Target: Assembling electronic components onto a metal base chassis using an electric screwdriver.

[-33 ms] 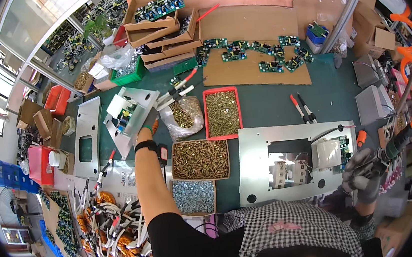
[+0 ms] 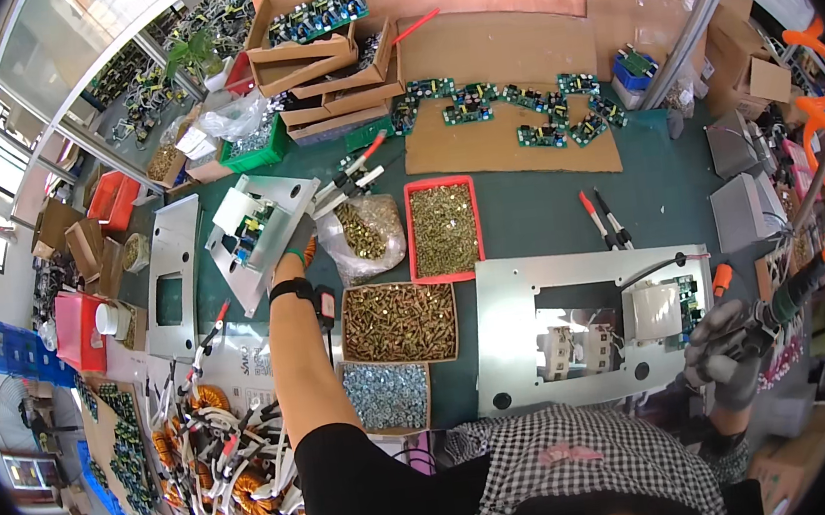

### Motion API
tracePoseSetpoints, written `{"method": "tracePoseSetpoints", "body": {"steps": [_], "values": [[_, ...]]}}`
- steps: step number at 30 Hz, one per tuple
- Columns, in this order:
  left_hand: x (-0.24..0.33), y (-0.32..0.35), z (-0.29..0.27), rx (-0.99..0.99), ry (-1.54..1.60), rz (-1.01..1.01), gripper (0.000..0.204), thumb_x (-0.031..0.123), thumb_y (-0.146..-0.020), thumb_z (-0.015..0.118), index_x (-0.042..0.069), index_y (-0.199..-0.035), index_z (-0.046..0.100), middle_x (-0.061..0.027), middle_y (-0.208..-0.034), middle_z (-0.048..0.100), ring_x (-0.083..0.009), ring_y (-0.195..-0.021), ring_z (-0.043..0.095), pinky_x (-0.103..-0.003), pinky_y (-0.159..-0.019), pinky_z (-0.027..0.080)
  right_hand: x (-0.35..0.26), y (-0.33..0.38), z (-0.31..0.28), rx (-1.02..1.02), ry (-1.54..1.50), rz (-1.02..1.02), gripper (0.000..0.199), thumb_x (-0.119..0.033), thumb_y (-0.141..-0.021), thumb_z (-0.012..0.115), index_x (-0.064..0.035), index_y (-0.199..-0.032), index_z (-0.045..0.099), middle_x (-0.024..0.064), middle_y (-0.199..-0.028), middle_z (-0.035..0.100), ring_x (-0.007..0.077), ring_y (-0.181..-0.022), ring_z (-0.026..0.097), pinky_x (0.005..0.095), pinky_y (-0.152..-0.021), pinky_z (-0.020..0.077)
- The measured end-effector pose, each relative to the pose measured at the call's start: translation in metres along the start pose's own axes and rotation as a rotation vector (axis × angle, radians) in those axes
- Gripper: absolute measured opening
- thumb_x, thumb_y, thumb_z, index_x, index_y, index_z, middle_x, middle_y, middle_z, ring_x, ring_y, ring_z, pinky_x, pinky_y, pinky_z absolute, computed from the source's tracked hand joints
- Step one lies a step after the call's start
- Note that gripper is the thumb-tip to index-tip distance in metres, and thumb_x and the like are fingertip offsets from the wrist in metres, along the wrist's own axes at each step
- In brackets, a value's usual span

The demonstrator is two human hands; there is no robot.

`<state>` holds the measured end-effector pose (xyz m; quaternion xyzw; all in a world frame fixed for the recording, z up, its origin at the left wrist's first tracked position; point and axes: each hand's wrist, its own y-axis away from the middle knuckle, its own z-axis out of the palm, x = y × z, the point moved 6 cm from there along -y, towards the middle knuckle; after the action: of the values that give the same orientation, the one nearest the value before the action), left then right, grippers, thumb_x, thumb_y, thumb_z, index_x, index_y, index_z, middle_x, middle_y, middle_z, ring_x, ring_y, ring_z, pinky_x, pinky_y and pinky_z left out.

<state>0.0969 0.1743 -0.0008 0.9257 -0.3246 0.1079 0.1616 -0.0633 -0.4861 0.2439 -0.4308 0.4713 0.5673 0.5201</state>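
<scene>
My left hand (image 2: 301,247), in a grey glove, is closed on the right edge of a bent metal panel (image 2: 291,228), its fingers partly hidden. This panel stands tilted at the left of the bench and carries a green circuit board (image 2: 251,230) and a white plate. At the right, my gloved right hand (image 2: 726,353) is wrapped around a dark power screwdriver (image 2: 784,304) on an orange coiled hose. Beside that hand lies a flat metal panel (image 2: 511,338) with a square cutout, a circuit board and a white plate.
Between the panels are a red tray of small brass parts (image 2: 412,237), a box of screws (image 2: 353,344), a box of silvery nuts (image 2: 386,431) and a plastic bag (image 2: 391,225). Circuit boards lie on cardboard (image 2: 482,155) behind. Wired copper coils (image 2: 250,481) crowd the near left.
</scene>
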Motion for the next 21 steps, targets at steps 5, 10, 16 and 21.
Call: {"method": "tracePoseSetpoints", "body": {"steps": [5, 10, 16, 21], "values": [[0.047, -0.003, 0.029, -0.102, 0.035, -0.124, 0.053, 0.048, -0.093, 0.042, 0.008, -0.125, 0.058, -0.0190, -0.135, 0.052, -0.0349, -0.127, 0.046, -0.041, -0.106, 0.034, -0.002, 0.002, -0.003, 0.009, -0.054, -0.077, 0.042, 0.000, -0.070, 0.070, 0.0036, -0.105, 0.046, 0.0141, -0.086, 0.060, 0.0146, -0.062, 0.057, 0.0249, -0.044, 0.0430], [0.103, 0.019, 0.033, 0.111, 0.210, 0.317, 0.049, 0.044, -0.093, 0.043, 0.006, -0.119, 0.060, -0.0163, -0.128, 0.057, -0.0361, -0.119, 0.052, -0.040, -0.100, 0.039, 0.004, -0.002, -0.007, 0.028, -0.087, -0.040, 0.045, -0.002, -0.070, 0.072, 0.0024, -0.106, 0.044, 0.0136, -0.085, 0.060, 0.0143, -0.061, 0.057, 0.0245, -0.045, 0.0430], [0.137, 0.088, 0.028, 0.130, 0.026, 1.031, 0.023, 0.013, -0.081, 0.062, 0.010, -0.103, 0.064, -0.0126, -0.100, 0.063, -0.0319, -0.099, 0.061, -0.041, -0.087, 0.047, 0.006, -0.031, 0.020, -0.025, -0.089, -0.044, 0.039, 0.002, -0.068, 0.068, 0.0027, -0.101, 0.048, 0.0145, -0.084, 0.061, 0.0151, -0.060, 0.058, 0.0234, -0.045, 0.0442], [0.119, 0.114, 0.046, 0.050, -0.169, 0.810, 0.018, 0.009, -0.081, 0.058, 0.011, -0.097, 0.066, -0.0116, -0.099, 0.062, -0.0321, -0.097, 0.062, -0.041, -0.083, 0.049, 0.008, -0.049, 0.044, -0.148, -0.127, -0.133, 0.040, 0.005, -0.065, 0.066, 0.0030, -0.102, 0.049, 0.0172, -0.088, 0.061, 0.0196, -0.066, 0.063, 0.0263, -0.045, 0.0495]]}}
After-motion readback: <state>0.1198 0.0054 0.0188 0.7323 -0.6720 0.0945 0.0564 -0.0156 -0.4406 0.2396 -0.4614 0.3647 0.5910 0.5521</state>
